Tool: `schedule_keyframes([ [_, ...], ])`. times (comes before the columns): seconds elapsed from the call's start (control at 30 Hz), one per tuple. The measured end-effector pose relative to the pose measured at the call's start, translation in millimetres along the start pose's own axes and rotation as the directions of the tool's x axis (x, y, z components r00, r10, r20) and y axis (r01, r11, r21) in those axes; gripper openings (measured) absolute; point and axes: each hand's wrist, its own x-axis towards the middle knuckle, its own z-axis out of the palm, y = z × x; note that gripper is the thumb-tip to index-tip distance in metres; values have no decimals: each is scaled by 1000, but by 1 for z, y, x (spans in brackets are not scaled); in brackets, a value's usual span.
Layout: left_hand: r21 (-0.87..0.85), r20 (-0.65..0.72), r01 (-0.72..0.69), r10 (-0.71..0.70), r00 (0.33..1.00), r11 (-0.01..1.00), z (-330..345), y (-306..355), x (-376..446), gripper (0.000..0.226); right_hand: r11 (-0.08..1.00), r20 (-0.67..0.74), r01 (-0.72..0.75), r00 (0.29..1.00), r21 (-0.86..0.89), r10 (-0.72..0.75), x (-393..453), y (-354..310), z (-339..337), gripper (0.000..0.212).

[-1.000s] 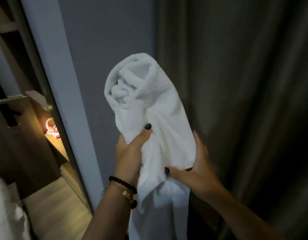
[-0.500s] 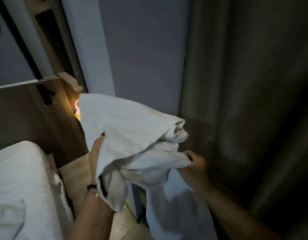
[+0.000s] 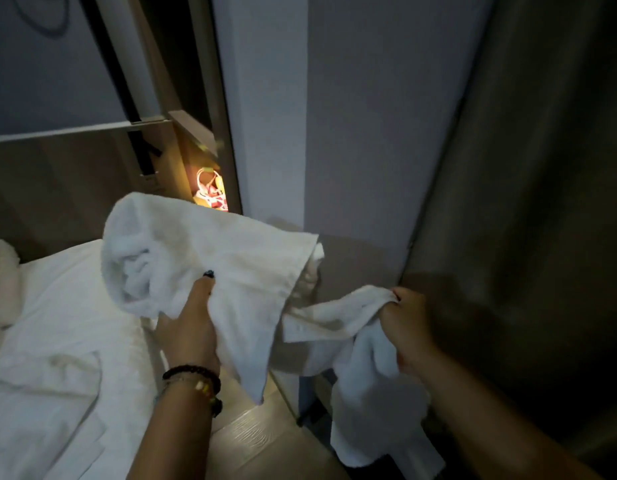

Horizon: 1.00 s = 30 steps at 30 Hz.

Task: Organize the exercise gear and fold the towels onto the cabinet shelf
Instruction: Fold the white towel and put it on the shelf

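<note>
The bed [image 3: 57,323] is the biggest thing here, all white, filling the room from about 7 to 9 o'clock, and there is bunched white cloth lying on it, though I can't tell if that is more towels or just the sheets. At 3 o'clock hangs a big dark curtain [image 3: 525,202], and a pale wall [image 3: 352,116] stands at 12 o'clock. The white towel [image 3: 213,258] is up in the air in the middle, over the edge of the bed, and it is not folded yet. One end is rolled into a fat lump and the other end hangs down long and loose toward 5 o'clock. The left hand [image 3: 191,327] holds the lumpy end with its fingers curled into the cloth. The right hand [image 3: 405,327] is closed tight around the loose end, a bit apart from the left one. Far back at 11 o'clock a little lit shelf [image 3: 196,161] glows yellow, with something pink and white [image 3: 211,192] sitting in it. It may be exercise gear, but it is too small to be sure. I think the job is still near the start, because this towel must be shaken out, folded and carried to the shelf.
</note>
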Motion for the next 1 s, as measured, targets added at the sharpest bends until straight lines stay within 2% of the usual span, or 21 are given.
schedule_keyframes([
  [0.07,207,22,-169,168,985,964,1,1,11,38,992,49,30,998,121,-36,1,-28,7,23],
  [0.17,361,90,-260,245,965,896,-3,-10,35,66,959,141,82,982,270,-124,1,-63,25,39],
  [0.23,405,183,-332,280,942,852,-3,-15,50,73,924,185,73,971,375,-152,-1,-80,43,41],
  [0.33,309,345,-397,287,894,864,-4,-16,67,62,852,304,39,925,521,-228,-10,-103,74,31],
  [0.43,116,472,-217,139,870,969,-2,-12,73,47,813,436,13,839,582,-326,-20,-106,108,41],
  [0.5,44,488,-102,68,870,994,-1,-10,81,53,811,452,46,811,583,-371,-17,-96,127,45],
  [0.57,-25,489,-5,16,872,1000,-3,-14,95,63,801,435,29,827,598,-355,-10,-90,139,49],
  [0.7,-55,498,119,-76,864,991,-5,-17,119,64,813,374,44,872,581,-315,2,-101,160,48],
  [0.77,-28,525,106,-76,848,994,-7,-16,129,61,767,384,-62,889,639,-249,6,-110,173,43],
  [0.9,-10,544,125,-99,833,992,-15,-13,148,54,472,508,-387,847,792,-158,6,-128,191,27],
  [0.93,-10,529,143,-116,841,990,-19,-13,152,55,459,532,-417,833,784,-152,9,-129,194,25],
  [1.0,-29,497,173,-136,857,985,-25,-15,160,62,533,564,-407,809,741,-166,15,-129,200,28],
])
